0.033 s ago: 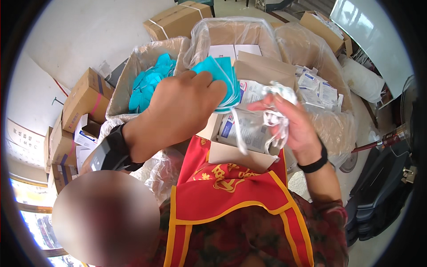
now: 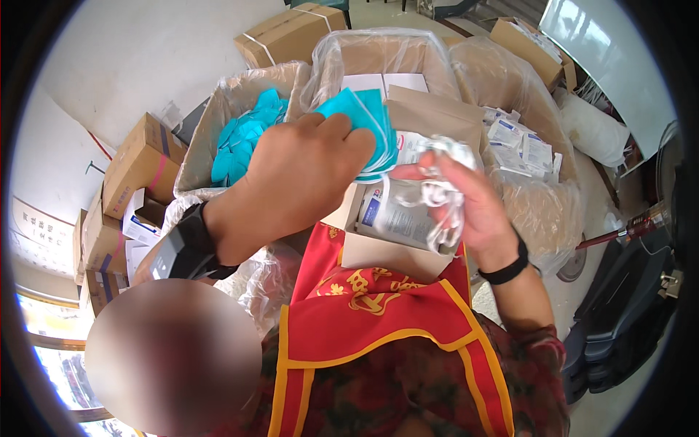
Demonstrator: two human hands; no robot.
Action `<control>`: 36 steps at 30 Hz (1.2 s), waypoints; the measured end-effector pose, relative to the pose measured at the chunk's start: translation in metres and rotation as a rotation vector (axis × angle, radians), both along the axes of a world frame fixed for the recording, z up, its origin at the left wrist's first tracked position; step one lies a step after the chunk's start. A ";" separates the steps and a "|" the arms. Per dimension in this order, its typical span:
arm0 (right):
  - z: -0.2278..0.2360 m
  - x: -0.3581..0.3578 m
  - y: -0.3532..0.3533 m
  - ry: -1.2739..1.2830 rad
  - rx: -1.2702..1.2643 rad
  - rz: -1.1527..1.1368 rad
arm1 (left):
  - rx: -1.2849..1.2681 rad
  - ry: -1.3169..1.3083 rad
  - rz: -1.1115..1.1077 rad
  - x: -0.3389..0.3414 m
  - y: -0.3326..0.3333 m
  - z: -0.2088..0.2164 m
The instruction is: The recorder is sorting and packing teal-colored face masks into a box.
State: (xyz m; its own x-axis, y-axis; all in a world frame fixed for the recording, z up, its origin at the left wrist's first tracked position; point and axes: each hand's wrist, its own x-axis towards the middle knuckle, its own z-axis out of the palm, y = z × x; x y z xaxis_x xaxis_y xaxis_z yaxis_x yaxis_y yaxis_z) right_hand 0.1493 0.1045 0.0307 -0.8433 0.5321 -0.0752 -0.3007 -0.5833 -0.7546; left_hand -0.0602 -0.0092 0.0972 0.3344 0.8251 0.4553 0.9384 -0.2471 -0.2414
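Observation:
My left hand [image 2: 309,156] is closed around a small stack of turquoise folded face masks [image 2: 376,135] with white edges. Its fingers grip their near left side, and they hang over the open carton on my lap. Close beside them, my right hand [image 2: 477,207] has its fingers curled round a tangled bunch of white elastic straps [image 2: 443,191]. Some straps dangle below its fingers. Under both hands, the small open carton [image 2: 397,256] holds white printed packets [image 2: 397,215]. Part of its inside is hidden by the hands and straps.
A plastic-lined box at the left holds loose turquoise masks [image 2: 249,138]. Another lined box [image 2: 382,54] stands in the middle with white boxes inside. White packets [image 2: 520,146] lie in the right lined box. Brown cartons [image 2: 145,164] are stacked at the far left.
My right hand has shifted slightly left, towards the masks, with the white straps. The masks have moved a little to the right. A strap that hung below them no longer shows there.

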 end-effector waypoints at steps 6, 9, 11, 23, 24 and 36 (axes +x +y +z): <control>-0.019 -0.032 -0.028 0.264 -0.270 0.146 | 0.054 -0.008 -0.023 0.012 0.018 0.000; -0.026 -0.030 -0.034 0.205 -0.196 0.113 | 0.034 0.022 -0.010 0.013 0.022 -0.004; -0.034 -0.025 -0.031 0.215 -0.226 0.137 | 0.032 0.009 -0.011 0.013 0.023 -0.008; -0.004 0.008 -0.012 -0.311 1.217 -0.178 | -0.583 -0.468 0.059 0.024 0.008 -0.048; -0.009 0.009 -0.006 -0.300 1.807 -0.356 | -0.659 -0.508 0.051 0.024 0.006 -0.049; -0.009 0.096 0.015 -0.565 1.535 0.039 | -0.653 -0.713 -0.030 -0.031 -0.050 -0.058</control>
State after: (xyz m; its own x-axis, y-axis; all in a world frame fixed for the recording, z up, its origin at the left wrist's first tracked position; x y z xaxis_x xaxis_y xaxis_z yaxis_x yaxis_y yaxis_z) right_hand 0.2458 0.1197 0.0214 -0.9079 0.3750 0.1874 0.1950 0.7736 -0.6030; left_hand -0.0914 -0.0589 0.0387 0.1821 0.9832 0.0139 0.8023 -0.1567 0.5760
